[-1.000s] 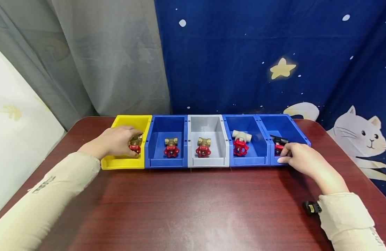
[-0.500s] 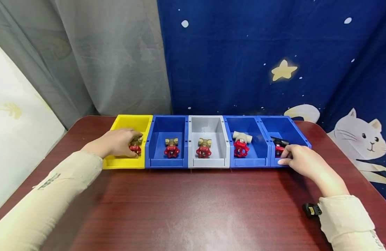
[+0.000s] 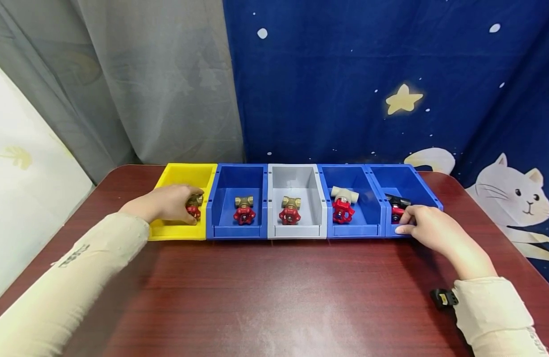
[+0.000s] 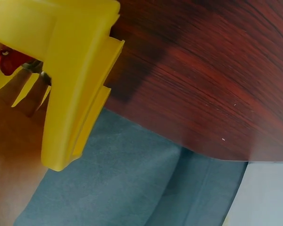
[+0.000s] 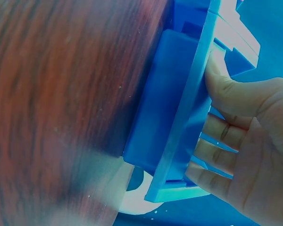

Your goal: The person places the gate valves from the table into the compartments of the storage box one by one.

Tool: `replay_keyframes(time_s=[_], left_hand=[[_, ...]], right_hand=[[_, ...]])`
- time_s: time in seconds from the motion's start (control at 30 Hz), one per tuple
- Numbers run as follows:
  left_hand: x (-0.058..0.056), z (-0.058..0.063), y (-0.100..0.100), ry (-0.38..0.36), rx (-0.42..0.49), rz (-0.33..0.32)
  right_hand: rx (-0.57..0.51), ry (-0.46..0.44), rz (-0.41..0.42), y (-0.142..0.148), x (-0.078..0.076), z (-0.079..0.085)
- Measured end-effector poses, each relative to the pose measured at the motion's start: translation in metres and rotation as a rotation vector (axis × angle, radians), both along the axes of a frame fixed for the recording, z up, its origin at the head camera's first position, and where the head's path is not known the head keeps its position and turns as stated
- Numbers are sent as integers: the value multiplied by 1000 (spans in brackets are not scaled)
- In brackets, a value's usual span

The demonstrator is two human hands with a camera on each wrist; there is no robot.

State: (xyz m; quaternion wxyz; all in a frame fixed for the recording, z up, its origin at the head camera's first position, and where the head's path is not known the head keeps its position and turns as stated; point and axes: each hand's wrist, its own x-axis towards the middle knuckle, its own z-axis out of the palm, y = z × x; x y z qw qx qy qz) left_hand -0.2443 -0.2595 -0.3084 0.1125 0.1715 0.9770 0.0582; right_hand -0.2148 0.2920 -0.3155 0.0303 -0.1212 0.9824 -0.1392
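Observation:
My left hand reaches into the yellow bin at the row's left end. Its thumb and fingers grip a brass gate valve with a red handwheel; the left wrist view shows part of that red handwheel beside the fingers. At the far right, my right hand leans over the front lip of a blue bin. Its thumb and bent index finger are at the red handwheel of a black valve. The right fingertips are hidden behind the bin rim, so their hold is unclear.
Between the hands, a blue bin and a grey bin each hold a brass valve with a red handwheel. Another blue bin holds a beige valve. A small black device is by the right cuff.
The left hand and the brass valve it grips have shifted very slightly to the right. My right hand stays in place, and the bins and other valves have not moved.

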Motion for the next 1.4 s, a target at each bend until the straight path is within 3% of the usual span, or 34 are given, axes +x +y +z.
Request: replay_keyframes(time_s=[0.4, 0.63, 0.83, 1.0, 1.27, 1.4], left_hand=[[0, -2, 6, -50, 16, 30], [3, -1, 8, -37, -8, 24], [7, 1, 9, -31, 27, 62], [13, 1, 12, 44, 71, 91], [32, 8, 15, 192, 15, 183], [42, 14, 13, 256, 41, 236]], right_hand=[[-1, -5, -6, 1, 2, 0], [1, -9, -3, 2, 1, 0], [5, -8, -7, 4, 2, 1], [23, -12, -4, 3, 3, 2], [46, -13, 20, 0, 3, 6], [50, -4, 32, -3, 4, 10]])
